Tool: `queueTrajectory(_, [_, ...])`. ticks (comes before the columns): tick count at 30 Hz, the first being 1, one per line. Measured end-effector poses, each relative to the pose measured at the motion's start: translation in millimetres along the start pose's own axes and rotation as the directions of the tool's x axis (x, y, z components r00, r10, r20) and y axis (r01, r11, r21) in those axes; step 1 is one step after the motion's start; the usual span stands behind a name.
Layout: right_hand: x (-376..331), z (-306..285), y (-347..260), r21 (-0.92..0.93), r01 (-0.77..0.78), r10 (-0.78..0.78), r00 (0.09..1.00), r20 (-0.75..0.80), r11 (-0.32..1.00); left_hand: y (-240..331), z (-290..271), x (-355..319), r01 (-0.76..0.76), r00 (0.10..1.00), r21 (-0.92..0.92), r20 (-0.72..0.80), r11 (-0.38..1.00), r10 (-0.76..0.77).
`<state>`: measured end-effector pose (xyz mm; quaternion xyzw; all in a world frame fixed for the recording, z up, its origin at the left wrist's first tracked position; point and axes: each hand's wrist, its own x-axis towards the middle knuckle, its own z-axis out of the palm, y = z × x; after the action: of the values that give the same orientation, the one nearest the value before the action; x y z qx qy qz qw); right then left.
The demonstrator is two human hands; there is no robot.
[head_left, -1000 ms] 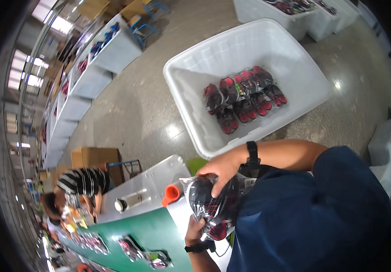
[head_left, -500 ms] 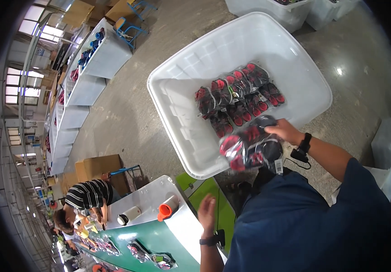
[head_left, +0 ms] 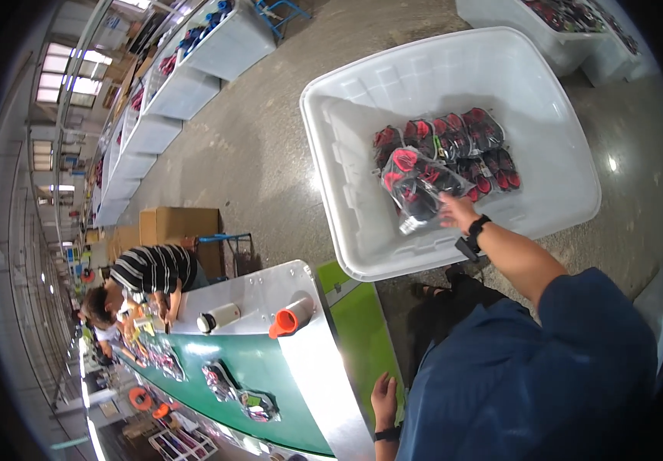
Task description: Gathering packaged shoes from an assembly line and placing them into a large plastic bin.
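Note:
My right hand (head_left: pixel 460 213) reaches into a big white plastic bin (head_left: pixel 577 188), its fingers closed on a clear bag of red-and-black shoes (head_left: pixel 419 184). The bag slants over the left part of a row of similar bagged shoes (head_left: pixel 487 129) on the bin's floor and hides some of them. Whether it rests on them I cannot tell. Low beside my body, next to the table's metal edge, my left hand (head_left: pixel 383 398) hangs with loosely bent fingers and holds nothing.
To the left, a green-topped conveyor table (head_left: pixel 270 369) carries bagged shoes (head_left: pixel 224 382), an orange-rimmed cup (head_left: pixel 293 316) and a white bottle (head_left: pixel 220 317). A person in a striped shirt (head_left: pixel 155 267) works at its far side. More filled bins (head_left: pixel 231 38) line the back left.
My right hand has carried the bagged shoes forward from the bin's near rim to inside it. My left hand has dropped lower, closer to my body. The view has shifted.

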<state>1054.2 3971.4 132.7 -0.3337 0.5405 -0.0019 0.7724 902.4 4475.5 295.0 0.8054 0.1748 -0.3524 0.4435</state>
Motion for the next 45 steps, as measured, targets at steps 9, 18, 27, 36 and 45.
queueTrajectory(9, [13.4, 55.7, 58.6, -0.29, -0.038, 0.064, 0.995, 0.082, 0.956, -69.8, -20.8, -58.7, 0.166, 0.963, -0.35, -0.143, 0.922, -0.228])
queueTrajectory(18, [6.7, 16.7, 41.2, -0.334, 0.059, -0.022, 0.993, 0.115, 0.941, -187.0, -88.9, -39.5, 0.067, 0.97, -0.262, -0.209, 0.963, -0.125])
queueTrajectory(27, [-0.4, 2.9, 96.2, -0.544, -0.091, 0.133, 0.99, 0.038, 0.834, -258.8, -268.9, -0.2, 0.01, 0.972, -0.501, -0.199, 0.865, -0.126])
queueTrajectory(36, [-80.4, 82.2, 150.9, -0.595, 0.102, -0.067, 0.994, 0.081, 0.797, -305.9, -434.1, 81.5, -0.156, 0.626, -0.56, -0.693, 0.814, -0.357])
queueTrajectory(45, [-87.2, 26.4, 146.7, -0.35, -0.119, 0.206, 0.953, 0.223, 0.929, -403.3, -528.1, 175.7, -0.305, 0.235, -0.745, -0.662, 0.593, -0.711])
